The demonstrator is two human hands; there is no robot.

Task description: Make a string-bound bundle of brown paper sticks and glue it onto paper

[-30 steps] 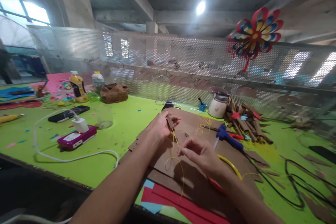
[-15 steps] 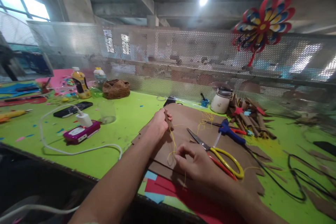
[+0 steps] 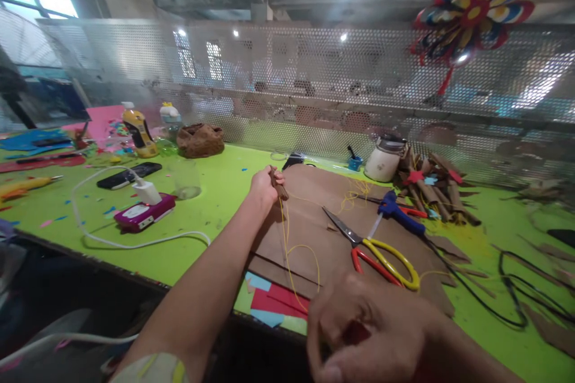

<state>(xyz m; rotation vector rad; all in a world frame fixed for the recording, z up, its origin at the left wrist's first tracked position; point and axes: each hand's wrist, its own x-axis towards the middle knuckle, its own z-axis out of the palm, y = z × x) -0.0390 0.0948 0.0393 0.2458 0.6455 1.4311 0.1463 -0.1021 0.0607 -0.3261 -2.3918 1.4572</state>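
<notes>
My left hand (image 3: 263, 187) is closed round a small rolled piece of brown paper (image 3: 280, 187), held over the left edge of the brown paper sheets (image 3: 309, 239). Yellow thread (image 3: 288, 257) hangs from the roll and loops down toward the table's front edge. Low in the view and closer to me, my right hand (image 3: 372, 323) is curled, slightly blurred, with the thread running to its fingers. Scissors (image 3: 354, 239) with one yellow and one red handle lie partly spread on the paper. Beyond them rests a blue glue gun (image 3: 395, 212).
A pile of paper rolls (image 3: 438, 191) and a white jar (image 3: 384, 158) stand at the back right. Black cable (image 3: 498, 305) curves across the right side. At left are a purple power box (image 3: 144, 213), a phone (image 3: 130, 175) and a clear cup (image 3: 187, 182).
My right hand has drawn down toward me, stretching the yellow thread longer. My left hand, still holding the roll, has shifted slightly left and up. The view has tilted a little downward.
</notes>
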